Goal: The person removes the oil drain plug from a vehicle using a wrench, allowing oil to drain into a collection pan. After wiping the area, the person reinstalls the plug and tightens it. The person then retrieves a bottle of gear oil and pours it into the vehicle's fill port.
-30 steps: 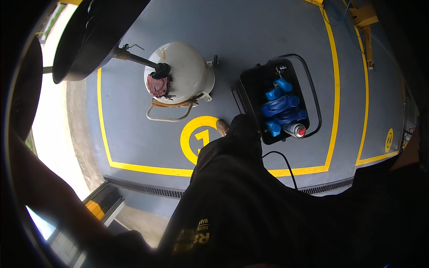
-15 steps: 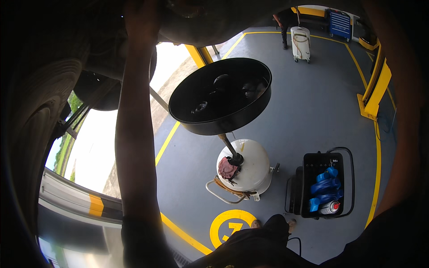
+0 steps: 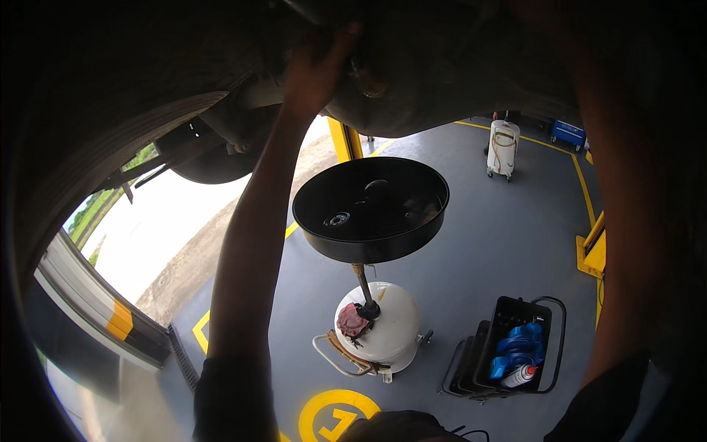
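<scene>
Both my arms reach up to the dark underside of a raised vehicle (image 3: pixel 442 88). My left hand (image 3: pixel 318 74) is against the underside at the upper left of the middle, one finger stretched upward; its other fingers fade into shadow, and I cannot see whether it grips anything. My right hand (image 3: pixel 543 20) is up in the dark at the upper right, its fingers hidden. Below them stands a wide black oil drain pan (image 3: pixel 372 249) on a pole, with dark liquid and a small round part inside. The pole rises from a white wheeled tank (image 3: pixel 394 317) bearing a pinkish rag (image 3: pixel 352 321).
A black tote (image 3: pixel 482 361) with blue bottles (image 3: pixel 521 342) and a spray can (image 3: pixel 520 376) sits at the lower right. Farther off are another white wheeled tank (image 3: pixel 504 147), a blue tool cabinet (image 3: pixel 568 135) and yellow lift posts (image 3: pixel 345 140). A tyre (image 3: pixel 147 136) hangs at left.
The view has tilted upward, showing more of the underside, and the pan and tanks sit lower in the picture. My left hand appears farther right and more of it shows.
</scene>
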`<state>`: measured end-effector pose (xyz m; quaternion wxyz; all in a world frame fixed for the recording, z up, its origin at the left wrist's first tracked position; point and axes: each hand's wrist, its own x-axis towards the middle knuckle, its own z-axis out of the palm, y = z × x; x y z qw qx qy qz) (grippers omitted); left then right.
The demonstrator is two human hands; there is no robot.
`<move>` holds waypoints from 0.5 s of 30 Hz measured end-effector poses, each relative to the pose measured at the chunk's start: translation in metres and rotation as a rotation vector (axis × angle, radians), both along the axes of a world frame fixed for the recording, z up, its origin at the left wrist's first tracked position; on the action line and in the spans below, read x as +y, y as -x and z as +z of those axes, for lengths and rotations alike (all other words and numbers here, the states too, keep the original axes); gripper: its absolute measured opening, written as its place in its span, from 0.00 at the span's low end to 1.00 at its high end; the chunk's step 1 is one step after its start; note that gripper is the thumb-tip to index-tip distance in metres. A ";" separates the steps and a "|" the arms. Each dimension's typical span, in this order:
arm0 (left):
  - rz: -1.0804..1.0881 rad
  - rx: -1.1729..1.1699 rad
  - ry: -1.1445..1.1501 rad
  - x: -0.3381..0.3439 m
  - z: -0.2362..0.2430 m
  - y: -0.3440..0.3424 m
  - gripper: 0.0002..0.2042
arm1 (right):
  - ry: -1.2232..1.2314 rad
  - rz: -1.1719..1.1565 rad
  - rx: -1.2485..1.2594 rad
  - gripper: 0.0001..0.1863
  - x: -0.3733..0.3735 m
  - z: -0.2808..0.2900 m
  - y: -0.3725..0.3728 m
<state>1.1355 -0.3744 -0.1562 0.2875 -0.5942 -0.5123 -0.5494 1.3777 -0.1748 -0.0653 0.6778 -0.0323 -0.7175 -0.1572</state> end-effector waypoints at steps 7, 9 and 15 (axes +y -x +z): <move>0.115 -0.079 0.134 -0.018 0.006 -0.001 0.30 | -0.061 -0.040 0.044 0.39 0.015 -0.001 0.008; 0.137 -0.118 0.157 -0.016 0.008 -0.006 0.30 | -0.060 -0.008 0.043 0.41 0.024 0.008 0.006; 0.105 -0.073 0.039 -0.013 0.009 -0.011 0.29 | -0.069 0.088 0.083 0.45 0.037 0.020 0.004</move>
